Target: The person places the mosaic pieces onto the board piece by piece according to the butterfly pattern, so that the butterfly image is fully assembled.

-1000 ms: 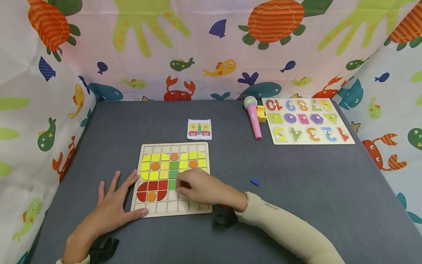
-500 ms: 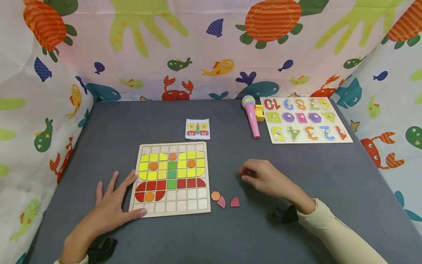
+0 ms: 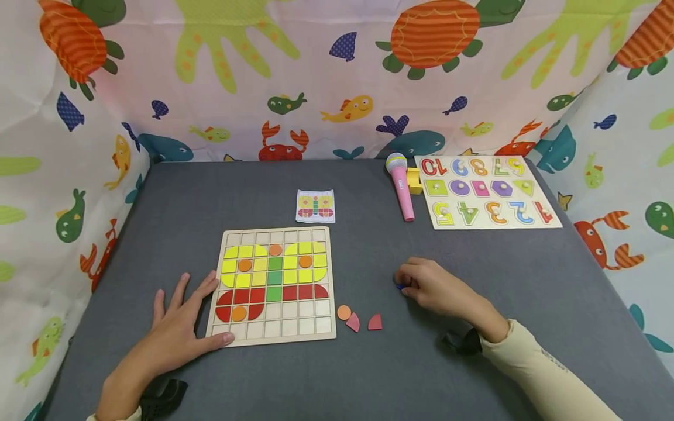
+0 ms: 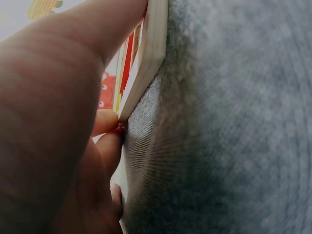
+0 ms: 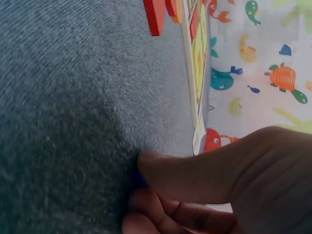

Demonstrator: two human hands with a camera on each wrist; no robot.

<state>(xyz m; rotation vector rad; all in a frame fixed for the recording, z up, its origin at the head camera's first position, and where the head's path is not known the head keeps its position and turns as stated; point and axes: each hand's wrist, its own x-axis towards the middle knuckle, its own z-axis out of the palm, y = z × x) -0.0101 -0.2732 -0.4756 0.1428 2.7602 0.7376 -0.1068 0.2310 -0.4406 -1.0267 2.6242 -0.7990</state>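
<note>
My left hand (image 3: pixel 179 336) lies with fingers spread at the left side of a wooden grid board (image 3: pixel 263 332). Its thumb rests on the board's near left corner, and fingertips touch the left edge. Yellow, red, green and orange tiles fill part of the grid in a butterfly-like shape. Off to the board's right, my right hand (image 3: pixel 434 289) pinches a small blue tile (image 5: pixel 140 178) at the tabletop, mostly hidden by thumb and fingers. Between hand and board lie an orange disc (image 3: pixel 344 313) and two red quarter-round tiles, one (image 3: pixel 353 323) near the disc, another (image 3: pixel 375 322) apart.
Behind the board lies a butterfly pattern card (image 3: pixel 315 216). A pink toy microphone (image 3: pixel 402 190), a yellow block (image 3: pixel 414 181) and a number-and-shape puzzle board (image 3: pixel 489 221) are at the back right. A printed curtain (image 3: pixel 231 134) surrounds the grey table (image 3: pixel 421 374).
My right hand has left the board and moved right to the blue tile, now pinching it. The disc, the loose red tiles and a red row on the board have come into view. My left hand stays.
</note>
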